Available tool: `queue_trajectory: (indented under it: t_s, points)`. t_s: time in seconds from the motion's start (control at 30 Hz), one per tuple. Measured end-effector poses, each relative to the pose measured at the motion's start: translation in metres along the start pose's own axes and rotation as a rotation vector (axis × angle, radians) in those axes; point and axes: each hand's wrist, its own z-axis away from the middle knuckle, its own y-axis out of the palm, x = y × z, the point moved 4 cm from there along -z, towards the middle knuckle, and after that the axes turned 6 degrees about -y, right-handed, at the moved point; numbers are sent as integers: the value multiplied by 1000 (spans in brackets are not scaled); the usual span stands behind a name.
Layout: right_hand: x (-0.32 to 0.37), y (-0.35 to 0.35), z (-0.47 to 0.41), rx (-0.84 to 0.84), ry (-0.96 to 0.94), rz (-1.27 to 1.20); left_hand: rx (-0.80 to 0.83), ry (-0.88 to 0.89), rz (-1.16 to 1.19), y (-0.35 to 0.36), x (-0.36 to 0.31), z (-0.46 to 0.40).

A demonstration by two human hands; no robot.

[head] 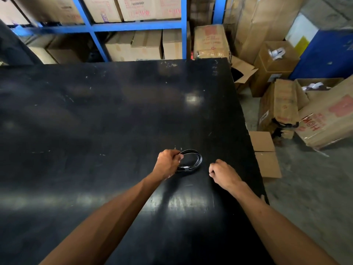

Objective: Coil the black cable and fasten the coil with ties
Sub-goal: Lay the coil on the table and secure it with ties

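The black cable is wound into a small flat coil on the black table, right of centre. A pale tie wraps the coil's near side. My left hand grips the coil's left part, fingers curled over it. My right hand hovers just right of the coil, not touching it, its fingers curled in a loose fist; whether something small sits inside is hidden.
The table's right edge runs close to my right hand. Cardboard boxes crowd the floor to the right. Blue shelving stacked with cartons stands behind the table's far edge.
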Motion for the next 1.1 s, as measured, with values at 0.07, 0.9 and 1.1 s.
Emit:
queue_trajectory:
  t_s: [0.07,0.9,1.1]
  points:
    - [8,-14,2,-101,-91,-93,9,-7,5,-1,-2,1]
    - [90,-83,63,-688,-554,203,325,40,437,-6,-29,40]
    - [93,-84,65,-704,-583,298,424,-52,599,-12,-33,41]
